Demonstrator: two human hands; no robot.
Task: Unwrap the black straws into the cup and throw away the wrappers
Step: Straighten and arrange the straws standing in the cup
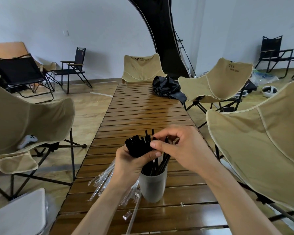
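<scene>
My left hand (131, 164) grips a thick bundle of black straws (138, 145), its tips fanning up and away from me. My right hand (178, 147) reaches in from the right, and its thumb and fingers pinch at the tip of one straw at the bundle's right side. Just below the hands stands a frosted white cup (152, 187) with several black straws (159, 165) leaning in it. Clear plastic wrappers (103, 181) lie in a loose pile on the table left of the cup, partly hidden by my left forearm. Small wrapper scraps (126, 215) lie nearer me.
The slatted wooden table (143, 112) runs away from me. A crumpled black bag (167, 89) lies at its far right. Beige folding chairs (255, 143) flank both sides and the far end. A white bin lid (19, 216) sits at lower left.
</scene>
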